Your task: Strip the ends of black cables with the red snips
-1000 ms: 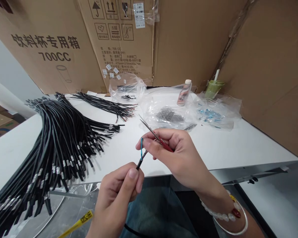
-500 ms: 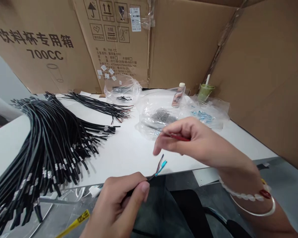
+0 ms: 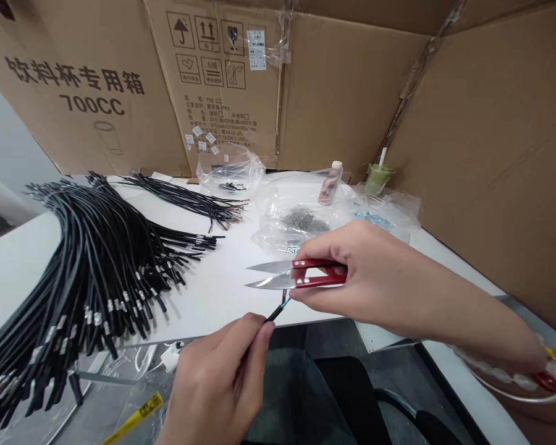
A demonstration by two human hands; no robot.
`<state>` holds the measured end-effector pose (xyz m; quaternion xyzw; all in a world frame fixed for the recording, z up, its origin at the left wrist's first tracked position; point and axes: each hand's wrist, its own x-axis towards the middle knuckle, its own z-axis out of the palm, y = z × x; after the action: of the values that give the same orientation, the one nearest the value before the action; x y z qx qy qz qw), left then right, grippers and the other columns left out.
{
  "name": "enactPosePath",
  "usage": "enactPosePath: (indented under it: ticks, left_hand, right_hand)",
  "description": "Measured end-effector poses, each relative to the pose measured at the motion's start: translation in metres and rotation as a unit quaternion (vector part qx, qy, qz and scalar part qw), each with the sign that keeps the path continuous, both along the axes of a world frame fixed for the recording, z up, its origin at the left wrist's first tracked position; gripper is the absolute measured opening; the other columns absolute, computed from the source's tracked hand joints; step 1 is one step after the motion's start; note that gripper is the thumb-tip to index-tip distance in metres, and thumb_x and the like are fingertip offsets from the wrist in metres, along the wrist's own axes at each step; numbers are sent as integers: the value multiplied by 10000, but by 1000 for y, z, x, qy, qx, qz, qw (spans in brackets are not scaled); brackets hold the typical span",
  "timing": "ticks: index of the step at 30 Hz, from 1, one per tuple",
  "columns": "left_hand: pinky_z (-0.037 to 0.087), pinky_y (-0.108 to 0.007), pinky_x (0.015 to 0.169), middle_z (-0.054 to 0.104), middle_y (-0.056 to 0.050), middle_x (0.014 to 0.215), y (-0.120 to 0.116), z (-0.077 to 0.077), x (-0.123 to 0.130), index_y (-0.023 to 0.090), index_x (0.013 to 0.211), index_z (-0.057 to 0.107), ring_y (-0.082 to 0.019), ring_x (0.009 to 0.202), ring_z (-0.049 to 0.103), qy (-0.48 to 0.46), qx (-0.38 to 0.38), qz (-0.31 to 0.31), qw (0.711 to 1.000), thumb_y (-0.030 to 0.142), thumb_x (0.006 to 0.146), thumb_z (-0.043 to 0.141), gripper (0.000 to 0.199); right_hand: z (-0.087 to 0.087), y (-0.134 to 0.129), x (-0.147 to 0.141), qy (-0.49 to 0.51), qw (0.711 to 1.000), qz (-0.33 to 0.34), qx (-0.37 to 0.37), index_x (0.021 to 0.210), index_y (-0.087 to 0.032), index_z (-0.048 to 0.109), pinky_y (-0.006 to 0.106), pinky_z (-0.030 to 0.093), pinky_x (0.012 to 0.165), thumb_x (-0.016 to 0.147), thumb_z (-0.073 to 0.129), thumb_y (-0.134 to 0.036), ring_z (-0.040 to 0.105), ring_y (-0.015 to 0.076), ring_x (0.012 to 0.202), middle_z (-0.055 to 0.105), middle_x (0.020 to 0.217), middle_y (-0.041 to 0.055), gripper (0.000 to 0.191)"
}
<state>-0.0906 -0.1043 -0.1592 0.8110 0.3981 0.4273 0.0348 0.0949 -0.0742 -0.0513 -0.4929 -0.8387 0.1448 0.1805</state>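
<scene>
Slanting up and rightward out of my left hand (image 3: pixel 213 377), the cable (image 3: pixel 274 314) ran toward my right hand (image 3: pixel 375 266), its bared wires (image 3: pixel 284 298) ending just under the snips (image 3: pixel 322 280). My left thumb and forefinger were closed on its black sheath, so the left was the nearer hand. My right fingers were wrapped around the red handles, the blades parted, their points leftward, across the cable's line and above its tip. The blue wire met my right thumb's tip, though I could not tell whether it was pinched. Beyond my left fingers, to the left, lay the big bundle (image 3: pixel 106 247).
</scene>
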Motion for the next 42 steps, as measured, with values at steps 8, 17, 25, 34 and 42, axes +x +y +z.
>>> enactPosePath:
  ticks: [8,17,25,34,42]
  left_hand:
    - [311,-157,410,441,91,482,4,4,-1,188,683,571,-50,388,382,-47,-50,-13,998,145,883,494,218]
    - [240,-190,458,315,54,524,19,-2,-11,176,564,419,-75,498,277,-263,-364,-125,885,442,926,446,451]
    - [101,-148,350,184,107,430,22,-11,-15,173,547,387,-20,370,101,-437,-625,-321,561,533,808,637,510]
    - [101,-183,343,194,103,434,22,-9,-15,188,575,380,-28,354,110,-397,-621,-378,561,546,868,543,490]
    - [404,-138,542,569,60,666,5,-3,-8,240,923,535,-60,545,510,-154,-38,9,987,160,924,476,100]
  right_hand:
    - [13,1,-6,-175,960,138,168,588,-183,540,244,150,431,641,586,-22,238,87,438,456,469,-65,176]
    - [-36,11,4,-65,816,234,525,734,-100,671,264,264,435,889,446,-104,302,86,431,521,499,-29,273]
    - [-47,31,11,-42,694,283,660,745,-171,708,228,266,425,752,665,-78,321,69,483,403,502,-69,102]
    - [-20,37,12,-64,701,362,611,748,-184,740,245,298,397,737,717,-98,329,69,448,453,501,-63,90]
    - [5,35,2,-129,665,429,597,709,-190,739,253,318,374,865,634,-262,405,74,419,580,527,-24,202]
